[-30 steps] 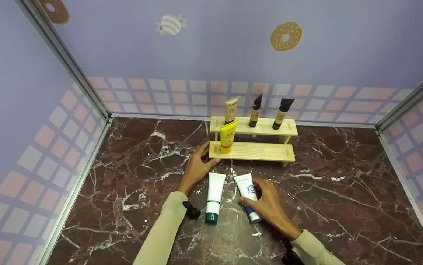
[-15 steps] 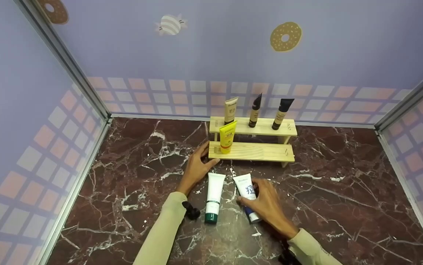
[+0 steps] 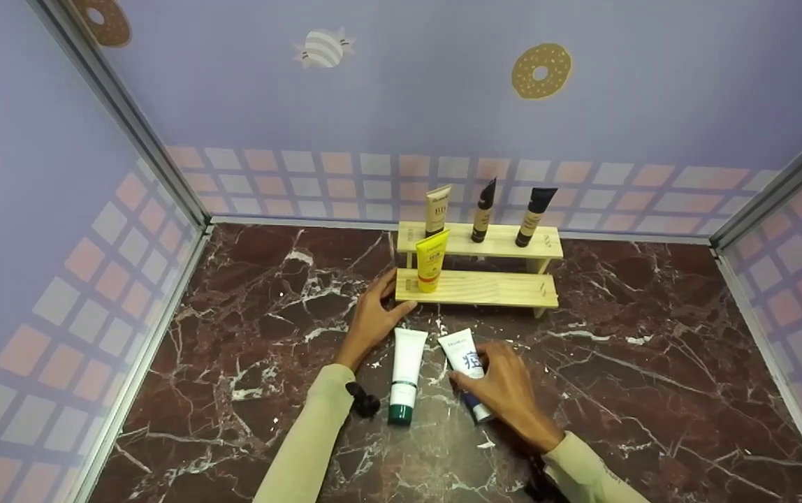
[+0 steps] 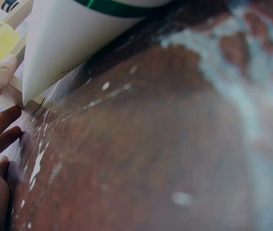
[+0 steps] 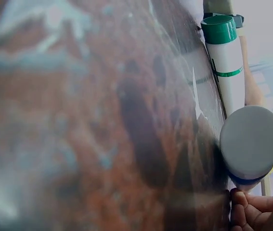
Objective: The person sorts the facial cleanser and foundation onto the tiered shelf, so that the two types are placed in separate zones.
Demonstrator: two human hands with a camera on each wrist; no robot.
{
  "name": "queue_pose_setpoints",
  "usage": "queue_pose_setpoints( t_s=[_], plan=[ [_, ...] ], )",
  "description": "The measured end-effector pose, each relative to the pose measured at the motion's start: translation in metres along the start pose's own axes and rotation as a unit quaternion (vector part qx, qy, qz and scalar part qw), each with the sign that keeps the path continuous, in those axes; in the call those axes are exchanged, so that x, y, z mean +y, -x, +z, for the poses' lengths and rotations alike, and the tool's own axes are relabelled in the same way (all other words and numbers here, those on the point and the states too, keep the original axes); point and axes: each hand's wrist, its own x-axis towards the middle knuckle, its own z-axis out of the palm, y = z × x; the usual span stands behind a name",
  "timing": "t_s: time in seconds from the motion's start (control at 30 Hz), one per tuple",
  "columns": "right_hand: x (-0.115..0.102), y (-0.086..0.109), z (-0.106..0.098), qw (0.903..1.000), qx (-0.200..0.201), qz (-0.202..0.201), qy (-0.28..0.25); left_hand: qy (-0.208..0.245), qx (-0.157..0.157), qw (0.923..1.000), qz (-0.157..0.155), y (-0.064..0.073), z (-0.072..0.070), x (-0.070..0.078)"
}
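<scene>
1. Dark red-brown marbled tabletop (image 3: 631,405), pale veins, fills the lower part of the head view.
2. Nearest, bottom edge of the frame: two pale sleeves (image 3: 303,440), a dark band (image 3: 364,400) at the left wrist.
3. Lower centre, slightly right: right hand (image 3: 506,381) pinches a white-and-blue tube (image 3: 462,353), thumb on its left side, fingers on its right. Tube slants, flat end toward the top of the frame, cap toward the bottom; the right wrist view shows its round cap end close up. Can't tell if it's slightly lifted.
4. Just left of that, apart from it: green-capped tube (image 3: 408,367), white body, lying down, cap toward the bottom of the frame.
5. Centre of frame: left hand (image 3: 374,311), fingers extended, not clenched, touching the left end of a two-step wooden rack (image 3: 499,288); thumb at the front edge.
6. Lower step, left end: yellow tube (image 3: 431,262) standing on its cap.
7. Upper step, behind: beige tube (image 3: 437,209) at left, partly hidden by the yellow one; slim dark-topped tube (image 3: 485,211) mid; black-topped tube (image 3: 534,218) right. All upright.
8. Farthest, top of frame: lilac wall (image 3: 401,105), pink-and-white checks, donut print (image 3: 542,70), candy print (image 3: 323,49).
</scene>
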Motion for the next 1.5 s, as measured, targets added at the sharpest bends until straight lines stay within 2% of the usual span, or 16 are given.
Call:
queue_pose_setpoints(
  t_s=[0.27, 0.6, 0.87, 1.23, 1.5],
  plan=[
    [-0.004, -0.001, -0.007, 0.9992, 0.002, 0.022, -0.034, -0.021, 0.004, 0.9998, -0.001, 0.0, 0.0, 0.0],
    [-0.001, -0.006, -0.017, 0.9975, 0.018, 0.014, -0.067, -0.009, 0.004, 1.0, 0.001, 0.001, -0.002, -0.001],
    [0.001, -0.008, -0.025, 0.9967, 0.026, 0.008, -0.076, -0.01, -0.005, 0.9999, -0.012, 0.002, -0.002, 0.003],
    [0.004, -0.01, -0.029, 0.9892, 0.047, 0.003, -0.138, -0.003, 0.0, 1.0, -0.003, 0.001, 0.0, 0.0],
    [0.006, -0.013, -0.034, 0.9852, 0.06, 0.004, -0.161, 0.001, -0.004, 1.0, -0.005, 0.002, 0.0, -0.001]
  ],
)
